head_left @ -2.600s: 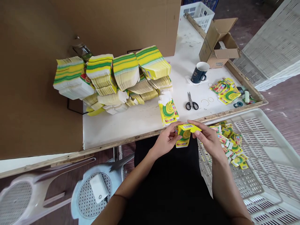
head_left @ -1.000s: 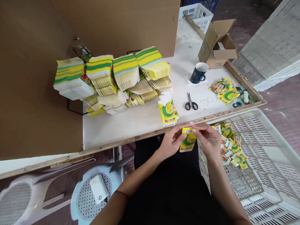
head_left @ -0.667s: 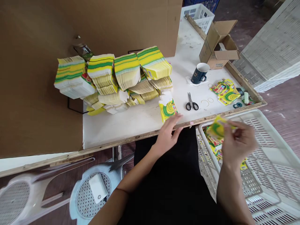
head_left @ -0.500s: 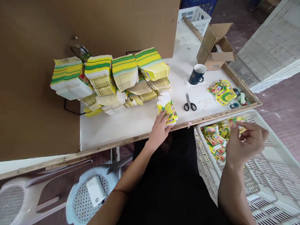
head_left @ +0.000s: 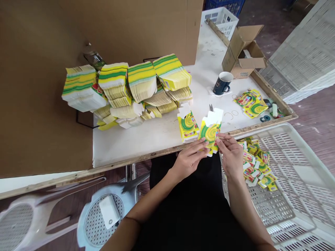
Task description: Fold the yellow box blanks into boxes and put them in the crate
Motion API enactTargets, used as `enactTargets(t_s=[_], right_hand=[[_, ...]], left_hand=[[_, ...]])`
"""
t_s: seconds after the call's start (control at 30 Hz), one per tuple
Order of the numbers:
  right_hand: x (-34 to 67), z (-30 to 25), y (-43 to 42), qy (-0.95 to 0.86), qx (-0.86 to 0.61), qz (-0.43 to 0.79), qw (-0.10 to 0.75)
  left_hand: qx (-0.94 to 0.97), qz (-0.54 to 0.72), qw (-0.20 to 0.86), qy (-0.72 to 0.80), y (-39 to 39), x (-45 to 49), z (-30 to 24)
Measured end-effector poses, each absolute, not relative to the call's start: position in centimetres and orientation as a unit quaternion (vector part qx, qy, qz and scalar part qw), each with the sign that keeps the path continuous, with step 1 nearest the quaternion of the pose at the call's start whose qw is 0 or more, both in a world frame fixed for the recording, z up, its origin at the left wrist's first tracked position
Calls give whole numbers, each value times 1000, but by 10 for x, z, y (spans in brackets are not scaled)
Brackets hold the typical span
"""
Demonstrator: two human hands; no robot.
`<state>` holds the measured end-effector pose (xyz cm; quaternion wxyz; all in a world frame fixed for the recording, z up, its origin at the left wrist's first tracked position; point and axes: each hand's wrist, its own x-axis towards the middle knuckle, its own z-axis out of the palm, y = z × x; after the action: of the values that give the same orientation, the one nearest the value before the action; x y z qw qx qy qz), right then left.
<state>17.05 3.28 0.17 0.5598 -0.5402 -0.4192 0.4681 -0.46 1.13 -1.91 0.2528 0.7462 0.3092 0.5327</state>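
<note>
Both of my hands hold one flat yellow-and-green carton blank (head_left: 210,130) upright at the table's front edge. My left hand (head_left: 188,159) pinches its lower left side. My right hand (head_left: 230,153) grips its lower right side. A small pile of the same flat blanks (head_left: 187,126) lies on the white table (head_left: 146,136) just left of the held one. Several folded cartons (head_left: 255,164) lie in the white plastic crate (head_left: 295,181) at my right.
Big stacks of flat blanks (head_left: 125,89) fill the back of the table before a brown cardboard wall (head_left: 39,87). A dark mug (head_left: 222,83), an open cardboard box (head_left: 243,52), loose cartons (head_left: 250,103) and rubber bands lie to the right. White stools (head_left: 99,216) stand below.
My right hand dropped a folded carton into the crate at the right. My left hand took a new flat blank from the small pile, and both hands now hold it upright.
</note>
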Motion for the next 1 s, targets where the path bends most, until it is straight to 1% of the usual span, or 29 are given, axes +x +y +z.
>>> enactTargets(t_s=[0.1,0.17,0.2,0.27,0.37,0.47,0.57,0.63,0.83,1.0], right_hand=[[170,0,32,-389,-543,463,583],[169,-1,29,-387,-540,475,577],[168,-2,27,-393,-536,481,571],[164,-5,23,-415,-524,497,554],[157,-7,20,-433,-506,522,533],[153,-7,18,-420,-493,551,527],[152,-5,15,-412,-486,563,527],[153,-3,13,-419,-488,557,525],[155,-5,13,-484,-500,517,499],[150,-11,11,-470,-533,500,495]], left_hand=[[729,564,255,293,6,0,-16],[663,608,291,326,7,-1,-12],[615,625,333,346,9,-2,-10],[520,628,448,366,14,-5,-7],[440,559,615,340,23,-9,-6],[413,502,702,291,25,-11,-7],[410,501,721,248,22,-9,-8],[404,509,717,252,21,-6,-9],[385,521,698,305,23,-1,-16],[376,519,665,383,21,5,-21]])
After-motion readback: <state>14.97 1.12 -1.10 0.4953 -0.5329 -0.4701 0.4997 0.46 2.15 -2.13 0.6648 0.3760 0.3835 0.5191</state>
